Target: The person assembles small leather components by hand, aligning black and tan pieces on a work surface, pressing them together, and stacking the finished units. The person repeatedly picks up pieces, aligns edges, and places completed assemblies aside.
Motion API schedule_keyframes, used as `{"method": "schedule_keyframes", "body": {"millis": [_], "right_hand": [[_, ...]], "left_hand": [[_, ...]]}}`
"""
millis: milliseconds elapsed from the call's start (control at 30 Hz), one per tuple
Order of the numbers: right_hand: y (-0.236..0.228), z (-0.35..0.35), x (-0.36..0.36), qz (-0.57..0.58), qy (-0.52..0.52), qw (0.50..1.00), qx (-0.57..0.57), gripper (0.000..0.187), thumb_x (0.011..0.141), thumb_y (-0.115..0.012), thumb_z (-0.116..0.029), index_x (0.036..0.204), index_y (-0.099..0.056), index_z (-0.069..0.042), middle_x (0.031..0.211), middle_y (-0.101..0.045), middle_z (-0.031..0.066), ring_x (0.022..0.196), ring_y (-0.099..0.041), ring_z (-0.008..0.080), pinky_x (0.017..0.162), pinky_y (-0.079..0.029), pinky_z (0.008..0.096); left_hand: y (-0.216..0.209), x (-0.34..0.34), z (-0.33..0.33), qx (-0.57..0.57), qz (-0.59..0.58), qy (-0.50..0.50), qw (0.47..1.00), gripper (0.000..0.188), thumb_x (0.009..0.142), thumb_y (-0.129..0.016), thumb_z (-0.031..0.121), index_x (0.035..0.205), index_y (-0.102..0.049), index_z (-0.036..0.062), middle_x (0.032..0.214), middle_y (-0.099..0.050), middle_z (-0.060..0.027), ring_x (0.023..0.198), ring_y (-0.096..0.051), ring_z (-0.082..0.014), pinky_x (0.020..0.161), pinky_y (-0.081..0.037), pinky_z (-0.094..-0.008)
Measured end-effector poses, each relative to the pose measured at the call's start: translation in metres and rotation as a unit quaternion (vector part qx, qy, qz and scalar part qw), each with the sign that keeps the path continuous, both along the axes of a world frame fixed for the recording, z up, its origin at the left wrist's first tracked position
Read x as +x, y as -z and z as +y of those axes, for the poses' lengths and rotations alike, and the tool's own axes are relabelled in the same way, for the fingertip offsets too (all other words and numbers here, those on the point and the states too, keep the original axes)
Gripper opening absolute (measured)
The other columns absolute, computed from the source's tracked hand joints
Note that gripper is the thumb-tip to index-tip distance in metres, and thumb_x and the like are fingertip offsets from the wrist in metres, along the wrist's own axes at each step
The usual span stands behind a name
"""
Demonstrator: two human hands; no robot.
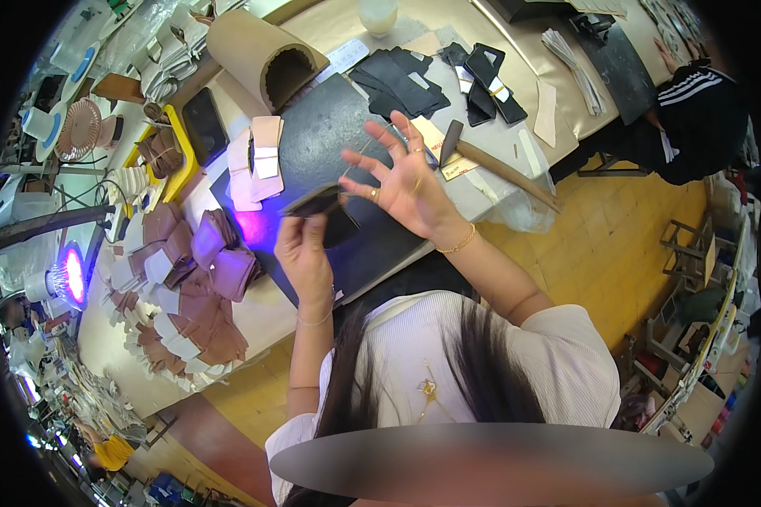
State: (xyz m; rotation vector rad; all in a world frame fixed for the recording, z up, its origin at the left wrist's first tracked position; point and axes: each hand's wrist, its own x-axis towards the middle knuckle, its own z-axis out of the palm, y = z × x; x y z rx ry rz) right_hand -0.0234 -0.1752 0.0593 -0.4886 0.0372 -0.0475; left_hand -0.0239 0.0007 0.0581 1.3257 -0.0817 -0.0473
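My left hand [304,258] is closed, thumb and fingers pinching a small dark leather piece [315,201] held up over the black work mat [385,238]. To its right, my right hand [407,190] is raised above the mat with its fingers spread and the palm showing. A thin line shows near its fingertips, too fine to make out. Pale pink leather pieces [266,135] lie stacked beyond my left hand. Bundles of brown leather pieces [199,317] cover the table to the left, some lit violet by a glowing lamp [73,276].
A hammer [499,173] with a wooden handle lies at the right, beside black leather pieces [397,80]. A thick cardboard tube [258,55], a phone [204,122] and a yellow tray [183,152] stand along the far left. Another person's dark sleeve [698,101] is at the upper right.
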Motion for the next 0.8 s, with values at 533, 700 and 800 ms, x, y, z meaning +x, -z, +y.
{"method": "schedule_keyframes", "body": {"millis": [533, 700, 800], "right_hand": [[-0.02, -0.088, -0.028, -0.057, -0.034, 0.8, -0.596, 0.014, 0.088, -0.067, -0.004, 0.102, -0.069, -0.003, 0.095, -0.065, 0.0039, 0.09, -0.062, 0.0147, 0.082, -0.049, 0.0279], [-0.013, -0.169, -0.008, 0.069, 0.181, 0.838, -0.51, 0.022, 0.09, -0.068, -0.008, 0.111, -0.065, -0.003, 0.111, -0.065, 0.0057, 0.101, -0.059, 0.012, 0.093, -0.045, 0.026], [-0.006, -0.195, 0.019, 0.148, 0.316, 0.615, -0.707, 0.057, 0.084, -0.078, -0.027, 0.131, -0.055, -0.003, 0.126, -0.059, 0.0163, 0.12, -0.054, 0.0253, 0.103, -0.042, 0.0368]], "left_hand": [[-0.017, 0.006, 0.008, 0.328, 0.012, 0.201, 0.923, 0.028, 0.086, -0.07, 0.002, 0.114, -0.065, 0.0016, 0.105, -0.054, -0.0064, 0.09, -0.058, -0.0136, 0.065, -0.052, -0.0231], [-0.011, 0.002, 0.009, 0.299, 0.047, 0.124, 0.945, 0.028, 0.088, -0.07, 0.004, 0.115, -0.065, 0.0025, 0.109, -0.055, -0.0083, 0.093, -0.06, -0.0145, 0.066, -0.054, -0.024], [-0.01, -0.003, 0.006, 0.29, 0.048, 0.124, 0.948, 0.03, 0.088, -0.07, 0.007, 0.118, -0.063, 0.0041, 0.116, -0.054, -0.011, 0.101, -0.061, -0.0182, 0.067, -0.056, -0.0237]]}}
